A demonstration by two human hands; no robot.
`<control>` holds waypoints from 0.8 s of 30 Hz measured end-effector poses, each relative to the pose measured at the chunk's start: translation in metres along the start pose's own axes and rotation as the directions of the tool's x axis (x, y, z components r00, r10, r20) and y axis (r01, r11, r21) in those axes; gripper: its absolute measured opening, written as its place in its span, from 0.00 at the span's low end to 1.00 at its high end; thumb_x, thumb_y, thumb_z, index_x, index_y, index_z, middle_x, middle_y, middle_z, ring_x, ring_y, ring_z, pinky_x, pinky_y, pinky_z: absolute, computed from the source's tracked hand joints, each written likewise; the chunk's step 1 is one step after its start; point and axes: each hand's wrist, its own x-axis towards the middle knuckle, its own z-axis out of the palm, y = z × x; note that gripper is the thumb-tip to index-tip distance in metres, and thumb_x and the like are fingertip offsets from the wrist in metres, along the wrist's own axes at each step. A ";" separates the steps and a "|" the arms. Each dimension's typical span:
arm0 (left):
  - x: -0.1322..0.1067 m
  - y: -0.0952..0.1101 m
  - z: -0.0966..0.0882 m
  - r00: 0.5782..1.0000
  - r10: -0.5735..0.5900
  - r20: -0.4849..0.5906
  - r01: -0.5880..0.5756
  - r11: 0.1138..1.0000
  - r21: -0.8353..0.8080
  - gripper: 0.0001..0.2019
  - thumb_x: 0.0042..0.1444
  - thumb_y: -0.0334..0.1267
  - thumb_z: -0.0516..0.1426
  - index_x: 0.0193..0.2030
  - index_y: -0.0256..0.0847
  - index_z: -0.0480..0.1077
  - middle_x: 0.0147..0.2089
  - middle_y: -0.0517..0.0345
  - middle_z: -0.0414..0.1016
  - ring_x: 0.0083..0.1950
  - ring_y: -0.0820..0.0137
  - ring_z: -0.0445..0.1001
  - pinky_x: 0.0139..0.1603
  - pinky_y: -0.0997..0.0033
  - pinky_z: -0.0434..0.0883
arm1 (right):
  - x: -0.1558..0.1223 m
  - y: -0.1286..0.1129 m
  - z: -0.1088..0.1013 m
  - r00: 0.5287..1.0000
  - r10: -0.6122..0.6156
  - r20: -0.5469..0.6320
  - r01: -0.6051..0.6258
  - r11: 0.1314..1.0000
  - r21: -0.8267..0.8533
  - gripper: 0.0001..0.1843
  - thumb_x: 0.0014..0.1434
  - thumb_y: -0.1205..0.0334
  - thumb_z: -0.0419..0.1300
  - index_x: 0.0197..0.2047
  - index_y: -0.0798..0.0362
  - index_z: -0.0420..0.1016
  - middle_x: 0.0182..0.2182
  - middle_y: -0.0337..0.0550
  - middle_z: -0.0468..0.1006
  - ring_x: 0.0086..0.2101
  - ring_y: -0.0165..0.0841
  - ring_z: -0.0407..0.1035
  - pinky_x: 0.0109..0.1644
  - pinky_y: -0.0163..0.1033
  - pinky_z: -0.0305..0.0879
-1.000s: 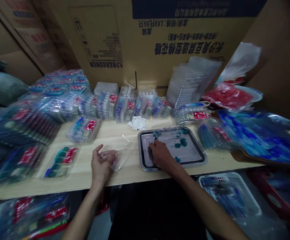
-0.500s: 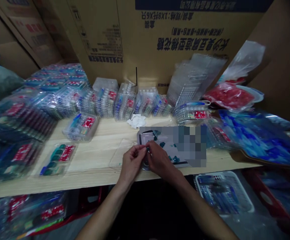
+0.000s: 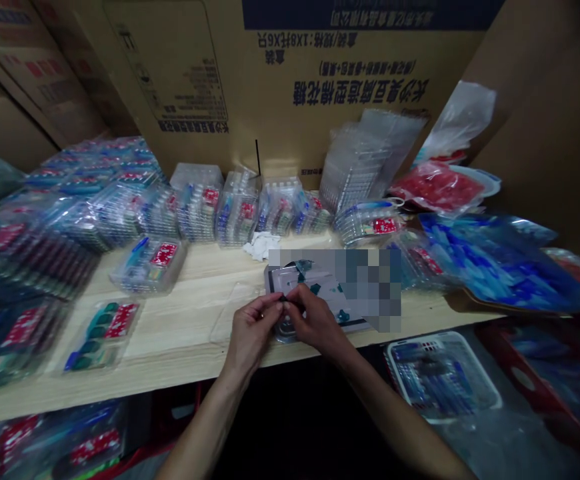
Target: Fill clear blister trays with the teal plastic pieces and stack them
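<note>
My left hand [image 3: 254, 327] and my right hand [image 3: 314, 321] meet fingertip to fingertip at the near left corner of a pale tray [image 3: 325, 279]. Between the pinched fingers is a small dark teal piece [image 3: 284, 299], too small to name and mostly hidden. Several similar teal pieces [image 3: 342, 316] lie scattered on the tray. The tray's right part is covered by a pixelated patch. Left of my hands, a thin clear plastic sheet or shell [image 3: 225, 317] lies on the wooden table [image 3: 185, 320].
Filled clear packs [image 3: 203, 207] stand in a row along the back, with more stacked at left [image 3: 30, 247]. A crumpled white tissue [image 3: 262, 245] lies behind the tray. Blue pieces [image 3: 500, 260] fill a box at right. A white basket [image 3: 443, 377] sits below the table edge.
The view has shifted slightly, so most things appear a little further left. My hands stay together at the tray's left corner, fingers still pinched on the small piece.
</note>
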 end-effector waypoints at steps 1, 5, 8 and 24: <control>-0.001 0.001 -0.001 1.000 -0.005 0.022 0.004 1.000 0.024 0.22 0.41 0.41 0.71 0.44 0.36 0.79 0.36 0.53 0.82 0.34 0.73 0.78 0.37 0.78 0.73 | 0.001 0.001 -0.001 1.000 0.007 0.004 -0.007 1.000 0.009 0.03 0.60 0.62 0.54 0.35 0.50 0.63 0.24 0.33 0.70 0.26 0.28 0.65 0.32 0.34 0.59; -0.001 0.005 -0.003 0.997 -0.021 0.079 0.015 0.997 0.069 0.25 0.42 0.42 0.71 0.47 0.35 0.77 0.33 0.54 0.82 0.32 0.72 0.78 0.36 0.76 0.73 | 0.003 0.010 -0.004 0.996 0.050 0.077 -0.061 0.985 0.160 0.06 0.61 0.59 0.54 0.34 0.50 0.63 0.26 0.34 0.71 0.27 0.29 0.67 0.32 0.33 0.61; 0.000 0.005 -0.003 0.994 0.024 0.107 -0.037 0.992 0.123 0.23 0.44 0.43 0.69 0.47 0.35 0.77 0.31 0.56 0.81 0.30 0.73 0.77 0.33 0.77 0.72 | 0.004 0.013 -0.004 0.992 0.069 0.109 -0.089 0.978 0.188 0.05 0.60 0.59 0.54 0.34 0.50 0.63 0.27 0.35 0.72 0.28 0.29 0.68 0.33 0.34 0.63; -0.006 -0.006 -0.009 0.967 0.224 0.125 -0.255 0.801 0.542 0.14 0.54 0.40 0.59 0.45 0.38 0.79 0.36 0.56 0.82 0.36 0.69 0.78 0.39 0.73 0.72 | -0.004 -0.004 -0.003 0.990 0.059 0.129 -0.025 0.967 -0.252 0.05 0.55 0.70 0.52 0.35 0.51 0.65 0.27 0.38 0.73 0.29 0.32 0.67 0.33 0.34 0.53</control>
